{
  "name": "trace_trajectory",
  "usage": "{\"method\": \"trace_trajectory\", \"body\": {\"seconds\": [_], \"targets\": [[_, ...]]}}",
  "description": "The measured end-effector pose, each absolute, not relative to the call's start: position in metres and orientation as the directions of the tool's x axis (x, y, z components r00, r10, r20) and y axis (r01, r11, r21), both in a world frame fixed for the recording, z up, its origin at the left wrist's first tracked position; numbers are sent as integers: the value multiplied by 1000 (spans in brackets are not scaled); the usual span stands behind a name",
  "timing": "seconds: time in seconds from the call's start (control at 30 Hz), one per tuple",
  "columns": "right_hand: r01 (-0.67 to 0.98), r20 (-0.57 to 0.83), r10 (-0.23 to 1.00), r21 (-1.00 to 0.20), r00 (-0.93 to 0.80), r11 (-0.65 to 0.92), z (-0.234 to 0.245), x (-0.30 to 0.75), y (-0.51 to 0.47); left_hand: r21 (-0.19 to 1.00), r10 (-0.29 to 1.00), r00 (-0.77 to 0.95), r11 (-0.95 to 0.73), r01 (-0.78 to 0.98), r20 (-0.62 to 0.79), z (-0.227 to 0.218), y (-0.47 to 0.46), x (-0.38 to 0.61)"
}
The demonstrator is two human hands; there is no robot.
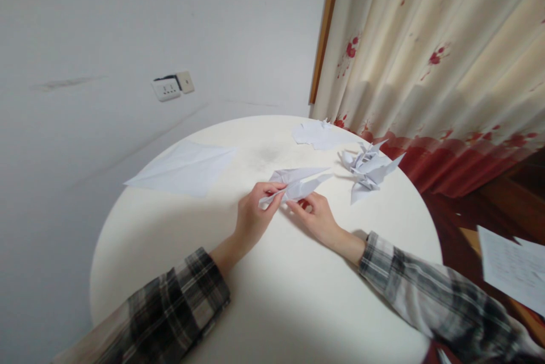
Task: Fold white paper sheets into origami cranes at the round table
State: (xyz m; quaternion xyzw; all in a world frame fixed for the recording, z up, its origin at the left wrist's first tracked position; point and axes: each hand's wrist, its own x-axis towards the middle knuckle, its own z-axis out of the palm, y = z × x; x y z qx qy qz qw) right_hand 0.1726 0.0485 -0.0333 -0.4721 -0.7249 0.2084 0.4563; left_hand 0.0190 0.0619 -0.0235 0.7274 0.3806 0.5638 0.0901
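Note:
Between my hands is a folded piece of white paper (304,187) with long pointed flaps stretching to the right. My left hand (255,210) pinches its left end between thumb and fingers. At the lower edge, my right hand (313,215) has its thumb and fingertips closed on the same folded paper. Several folded paper cranes (368,171) lie bunched together to the right, beyond my right hand. Off to the left rests a flat white sheet (183,168) with crease lines.
The round white table (272,307) stands against a wall with a socket (167,89). Torn paper (317,134) lies at its far edge. A flowered curtain (426,68) hangs behind on the right. Sheets with writing (513,267) lie lower, right of the table.

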Motion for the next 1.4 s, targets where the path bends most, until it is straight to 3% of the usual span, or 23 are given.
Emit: {"method": "trace_trajectory", "body": {"seconds": [0.33,0.77,1.03,1.23,1.4], "targets": [[526,397,915,-763,-78,376,-35,172,49,472,581,113,-746,470,806,-24,59,18],[464,397,916,-802,-57,376,-28,174,46,447,554,120,-765,463,824,-22,57,18],[432,374,922,-819,-97,378,-29,174,44,348,504,164,-764,544,848,-17,56,17],[379,384,916,-835,-115,398,-28,173,43,514,639,17,-633,579,769,-20,59,19],[240,446,887,-854,-119,461,-28,177,41,728,752,-154,-532,432,641,-27,68,18]]}}
